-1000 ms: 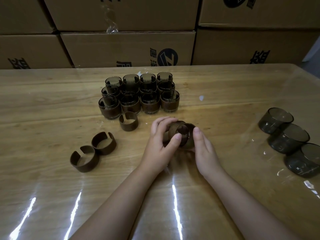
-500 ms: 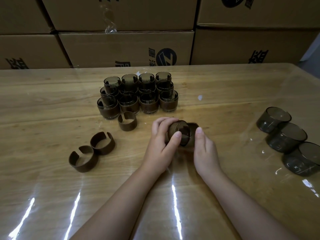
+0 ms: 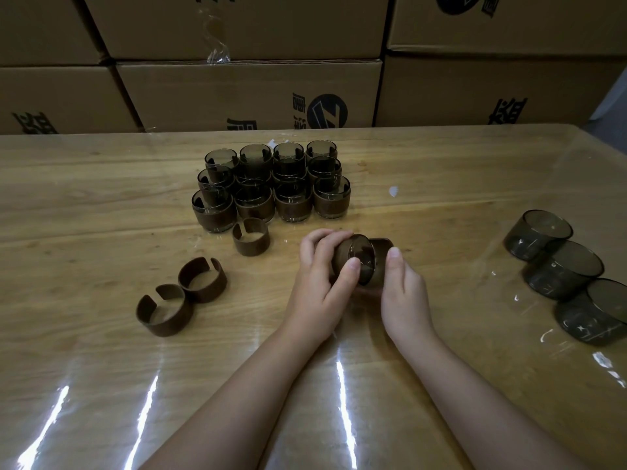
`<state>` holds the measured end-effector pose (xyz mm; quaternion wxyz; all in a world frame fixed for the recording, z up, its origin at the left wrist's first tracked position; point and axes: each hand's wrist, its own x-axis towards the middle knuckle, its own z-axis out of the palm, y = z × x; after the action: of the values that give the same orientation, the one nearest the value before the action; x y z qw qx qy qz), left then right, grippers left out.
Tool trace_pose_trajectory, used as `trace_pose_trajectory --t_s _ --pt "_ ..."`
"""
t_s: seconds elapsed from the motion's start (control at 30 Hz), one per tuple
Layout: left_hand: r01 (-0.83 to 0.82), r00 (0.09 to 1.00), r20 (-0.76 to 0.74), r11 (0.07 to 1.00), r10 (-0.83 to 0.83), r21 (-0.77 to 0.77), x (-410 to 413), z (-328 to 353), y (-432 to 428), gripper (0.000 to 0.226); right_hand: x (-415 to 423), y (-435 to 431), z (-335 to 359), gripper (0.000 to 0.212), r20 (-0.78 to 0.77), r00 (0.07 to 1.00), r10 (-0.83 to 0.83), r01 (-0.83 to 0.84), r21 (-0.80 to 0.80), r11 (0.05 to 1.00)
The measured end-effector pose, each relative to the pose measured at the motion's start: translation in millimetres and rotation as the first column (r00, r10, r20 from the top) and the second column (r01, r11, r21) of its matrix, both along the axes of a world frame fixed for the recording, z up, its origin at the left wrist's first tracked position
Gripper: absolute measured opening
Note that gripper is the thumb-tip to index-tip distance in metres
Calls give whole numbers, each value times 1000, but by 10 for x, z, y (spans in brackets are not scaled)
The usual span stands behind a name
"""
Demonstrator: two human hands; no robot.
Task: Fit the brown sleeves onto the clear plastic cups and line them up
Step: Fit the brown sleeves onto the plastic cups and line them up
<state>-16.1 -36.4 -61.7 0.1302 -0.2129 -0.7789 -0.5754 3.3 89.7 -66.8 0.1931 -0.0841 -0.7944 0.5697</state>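
A glossy wooden table (image 3: 101, 205) under a clear protective film reflects streaks of light. Behind its far edge, brown cardboard boxes (image 3: 237, 93) with black printed logos stand stacked in 2 visible rows.

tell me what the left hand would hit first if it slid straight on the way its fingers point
Probably the front right brown-sleeved clear cup in the finished block. The left hand points away and slightly right, with bare wooden table between; depth is hard to judge.

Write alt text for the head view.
Both hands, left hand and right hand, hold a cup on its side with a sleeve on it. Sleeved cups stand grouped behind, three loose sleeves lie left, three bare cups right.
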Motion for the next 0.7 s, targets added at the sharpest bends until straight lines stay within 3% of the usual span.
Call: trace_pose_trajectory --t_s 0.33,0.43,0.53,0.7 --pt "21 999 -41 1000 -21 10 26 40 -2 39 15 -6 36 40 -14 1000 9 -10 -44 999" --pt "70 980 169 976 -106 207 -7 61 -13 44 18 -6 65 35 -45 993 109 -115 -137 984" --pt "85 878 383 880 -288 467 -76 62 -44 42 8 -17 126 30 -11 977 215 -213 -200 956" --pt "80 746 429 708 -509 701 -162 54 -114 42 -15 -10 116 36 30 949 314 -299 -232 926"
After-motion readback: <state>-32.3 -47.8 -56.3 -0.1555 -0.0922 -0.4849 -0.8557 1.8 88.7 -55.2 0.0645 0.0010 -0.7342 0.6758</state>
